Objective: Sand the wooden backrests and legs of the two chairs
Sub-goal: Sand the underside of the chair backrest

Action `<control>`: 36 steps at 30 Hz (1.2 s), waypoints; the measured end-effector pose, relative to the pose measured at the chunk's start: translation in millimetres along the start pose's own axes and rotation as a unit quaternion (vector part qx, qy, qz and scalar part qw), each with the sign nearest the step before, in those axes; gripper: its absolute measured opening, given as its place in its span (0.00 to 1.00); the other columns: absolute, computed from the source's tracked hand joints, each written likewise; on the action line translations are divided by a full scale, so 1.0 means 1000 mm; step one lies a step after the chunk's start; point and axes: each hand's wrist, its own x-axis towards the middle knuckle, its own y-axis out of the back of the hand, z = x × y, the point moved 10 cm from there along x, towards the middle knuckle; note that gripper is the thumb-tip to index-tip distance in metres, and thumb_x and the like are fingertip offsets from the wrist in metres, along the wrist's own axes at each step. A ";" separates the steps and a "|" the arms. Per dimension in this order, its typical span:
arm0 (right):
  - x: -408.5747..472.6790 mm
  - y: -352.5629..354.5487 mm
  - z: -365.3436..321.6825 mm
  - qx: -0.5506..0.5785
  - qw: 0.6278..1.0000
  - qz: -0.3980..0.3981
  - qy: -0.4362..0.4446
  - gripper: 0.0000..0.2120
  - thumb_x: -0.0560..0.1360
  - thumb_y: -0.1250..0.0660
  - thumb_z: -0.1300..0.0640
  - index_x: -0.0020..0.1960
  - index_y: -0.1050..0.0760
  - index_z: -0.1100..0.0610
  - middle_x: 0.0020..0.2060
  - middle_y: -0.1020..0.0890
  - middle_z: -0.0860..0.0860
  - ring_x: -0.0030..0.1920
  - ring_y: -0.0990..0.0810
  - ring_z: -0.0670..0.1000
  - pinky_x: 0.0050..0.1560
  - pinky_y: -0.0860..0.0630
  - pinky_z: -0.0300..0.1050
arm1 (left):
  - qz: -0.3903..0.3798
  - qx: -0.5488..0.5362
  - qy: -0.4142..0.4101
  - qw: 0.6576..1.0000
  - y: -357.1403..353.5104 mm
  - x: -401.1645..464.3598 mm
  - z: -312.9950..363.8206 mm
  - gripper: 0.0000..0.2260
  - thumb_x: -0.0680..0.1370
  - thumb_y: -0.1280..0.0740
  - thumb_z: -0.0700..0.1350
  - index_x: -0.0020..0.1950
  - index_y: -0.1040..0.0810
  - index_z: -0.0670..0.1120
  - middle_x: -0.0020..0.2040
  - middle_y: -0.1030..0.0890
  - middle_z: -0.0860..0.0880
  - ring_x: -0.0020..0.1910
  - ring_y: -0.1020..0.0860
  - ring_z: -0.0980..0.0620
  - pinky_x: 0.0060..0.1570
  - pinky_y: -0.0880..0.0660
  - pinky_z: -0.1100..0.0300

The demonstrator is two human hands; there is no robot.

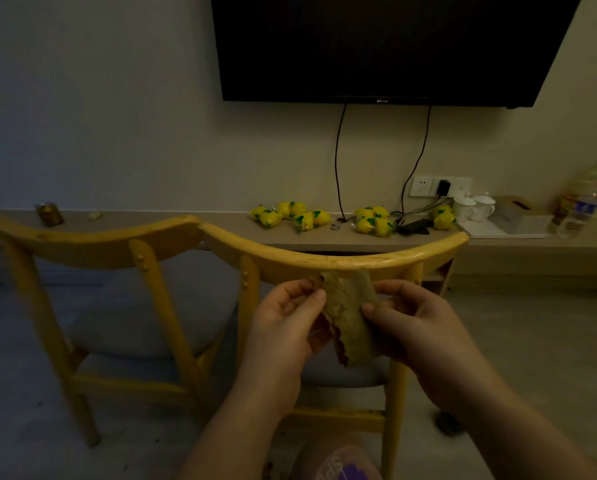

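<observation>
Two bare hands meet just in front of me, low in the middle of the room, sharing one worn, crumpled sheet of tan sandpaper with a reddish-brown back. The left hand pinches the sheet's left edge between thumb and curled fingers; the right hand pinches its right edge the same way. The sheet hangs between them, its top edge just below the curved rail.

Right behind the hands stands the right-hand yellow wooden chair with a curved backrest rail and grey seat cushion, its back turned toward the person. Its rear legs drop past the forearms to a low crossbar near the grey floor. Beside it on the left stands the second yellow wooden chair with the same curved rail and grey cushion, the ends of the two rails touching or nearly so; I cannot tell which.

Farther off, a long beige shelf runs along the far wall. On it lie several yellow-and-green wrapped packets in the middle, a small brass-coloured tin at the far left, and two white cups on a white tray to the right, with clear plastic bottles at the far right. Above, a dark flat television hangs on the wall, black cables trailing down to white sockets.
</observation>
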 end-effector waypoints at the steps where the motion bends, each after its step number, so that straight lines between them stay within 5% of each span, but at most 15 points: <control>1: 0.000 -0.001 -0.002 0.013 1.000 0.000 0.007 0.12 0.76 0.28 0.61 0.57 0.19 0.51 0.47 0.14 0.58 0.49 0.13 0.57 0.51 0.16 0.59 | -0.008 -0.032 0.021 0.999 -0.002 -0.001 -0.003 0.06 0.76 0.27 0.47 0.52 0.15 0.54 0.55 0.13 0.45 0.55 0.15 0.45 0.52 0.18 0.50; 5: 0.001 -0.003 -0.005 0.062 0.998 -0.004 0.029 0.12 0.77 0.31 0.65 0.58 0.21 0.54 0.48 0.14 0.59 0.51 0.14 0.60 0.51 0.16 0.60 | -0.094 -0.084 0.152 0.980 -0.025 -0.013 -0.027 0.20 0.73 0.25 0.54 0.61 0.15 0.46 0.57 0.14 0.43 0.53 0.14 0.47 0.45 0.17 0.54; 9: 0.004 0.005 -0.007 0.036 0.998 0.008 0.056 0.08 0.77 0.30 0.60 0.53 0.19 0.49 0.47 0.13 0.54 0.51 0.14 0.58 0.52 0.17 0.62 | -0.110 -0.014 0.090 0.990 -0.031 -0.008 -0.023 0.10 0.78 0.28 0.43 0.58 0.15 0.52 0.57 0.14 0.45 0.55 0.15 0.47 0.44 0.19 0.58; 13: 0.009 0.015 -0.005 0.015 0.996 0.003 0.088 0.10 0.78 0.30 0.57 0.53 0.19 0.41 0.48 0.14 0.54 0.52 0.14 0.55 0.52 0.17 0.63 | -0.115 0.033 0.019 0.993 -0.034 0.001 -0.008 0.13 0.79 0.30 0.40 0.56 0.18 0.58 0.56 0.14 0.46 0.54 0.15 0.47 0.44 0.18 0.55; 19: 0.009 0.016 0.009 0.010 0.992 -0.052 0.117 0.14 0.79 0.35 0.66 0.48 0.18 0.49 0.52 0.15 0.54 0.54 0.15 0.58 0.47 0.19 0.50 | -0.106 -0.011 0.051 0.993 -0.021 0.007 -0.016 0.17 0.80 0.38 0.33 0.45 0.16 0.51 0.49 0.14 0.43 0.46 0.14 0.48 0.40 0.20 0.59; 21: 0.010 0.021 0.016 -0.002 0.992 -0.042 0.119 0.13 0.78 0.37 0.65 0.47 0.18 0.50 0.49 0.16 0.53 0.53 0.17 0.60 0.48 0.20 0.50 | -0.114 -0.053 0.078 0.989 -0.019 0.006 -0.024 0.12 0.78 0.38 0.38 0.42 0.16 0.49 0.48 0.15 0.40 0.45 0.15 0.46 0.40 0.20 0.57; 23: 0.010 0.024 0.017 0.007 0.992 -0.041 0.123 0.10 0.73 0.36 0.59 0.46 0.17 0.51 0.46 0.17 0.54 0.50 0.18 0.61 0.47 0.21 0.50 | -0.106 -0.075 0.087 0.988 -0.017 0.004 -0.028 0.06 0.74 0.32 0.46 0.45 0.16 0.47 0.49 0.15 0.39 0.46 0.15 0.44 0.41 0.19 0.56; 26: 0.005 0.020 0.003 -0.052 0.979 -0.056 0.189 0.05 0.77 0.30 0.57 0.48 0.17 0.48 0.47 0.16 0.51 0.50 0.16 0.53 0.48 0.18 0.46 | -0.080 0.003 0.088 0.993 -0.016 0.005 -0.037 0.21 0.68 0.21 0.48 0.58 0.21 0.47 0.50 0.13 0.44 0.50 0.14 0.46 0.44 0.19 0.57; 28: 0.004 0.014 -0.004 -0.092 0.969 -0.066 0.220 0.11 0.77 0.29 0.62 0.52 0.19 0.46 0.50 0.16 0.49 0.53 0.15 0.52 0.48 0.16 0.46 | -0.072 0.019 0.095 0.993 -0.022 0.006 -0.040 0.25 0.67 0.20 0.44 0.62 0.22 0.48 0.52 0.13 0.46 0.52 0.14 0.46 0.46 0.19 0.57; 33: 0.015 0.026 -0.011 -0.144 0.961 -0.025 0.234 0.19 0.74 0.27 0.67 0.54 0.20 0.43 0.52 0.16 0.46 0.54 0.15 0.48 0.52 0.16 0.48 | -0.029 0.090 0.004 0.995 -0.020 0.016 -0.025 0.15 0.66 0.19 0.46 0.50 0.15 0.56 0.51 0.13 0.49 0.52 0.14 0.49 0.51 0.18 0.53; 36: 0.016 0.028 -0.012 -0.170 0.950 -0.025 0.261 0.16 0.74 0.27 0.65 0.57 0.19 0.48 0.53 0.16 0.46 0.56 0.16 0.49 0.54 0.16 0.50 | -0.010 0.130 -0.074 0.989 -0.021 0.018 -0.017 0.15 0.69 0.18 0.44 0.49 0.16 0.61 0.48 0.13 0.55 0.50 0.15 0.56 0.45 0.18 0.62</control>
